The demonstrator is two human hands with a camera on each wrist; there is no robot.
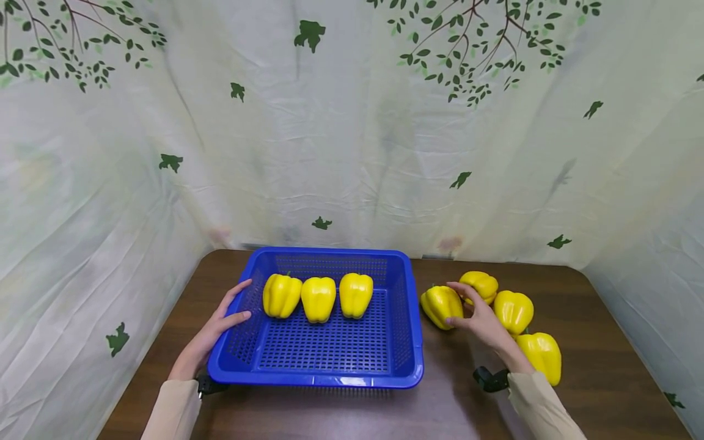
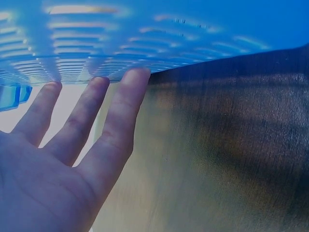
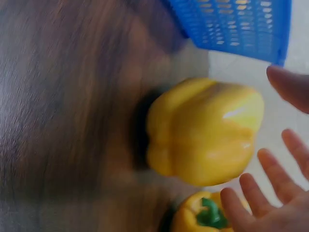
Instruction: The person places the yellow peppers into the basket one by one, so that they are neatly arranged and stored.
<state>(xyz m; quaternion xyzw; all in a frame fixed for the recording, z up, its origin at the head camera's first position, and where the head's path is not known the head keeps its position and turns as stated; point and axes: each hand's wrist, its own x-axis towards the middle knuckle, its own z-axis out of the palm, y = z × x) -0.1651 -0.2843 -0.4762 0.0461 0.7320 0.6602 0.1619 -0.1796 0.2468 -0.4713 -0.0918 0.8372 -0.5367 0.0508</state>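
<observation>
A blue plastic basket (image 1: pixel 324 380) stands on the wooden table with three yellow bell peppers (image 1: pixel 318 299) in a row inside. My left hand (image 1: pixel 211 330) is at its left rim, thumb and index finger over the edge; in the left wrist view its other fingers (image 2: pixel 116 121) extend straight along the basket's perforated outer side. My right hand (image 1: pixel 484 324) reaches around a yellow bell pepper (image 1: pixel 440 307) just right of the basket. In the right wrist view its fingers are spread beside that pepper (image 3: pixel 203 133), not curled round it.
Further yellow bell peppers lie behind and to the right of my right hand: one at the back (image 1: pixel 480 285), one in the middle (image 1: pixel 514 311), one nearer (image 1: pixel 541 357). A leaf-patterned curtain (image 1: pixel 352 153) hangs behind and beside the brown table (image 1: pixel 599 366).
</observation>
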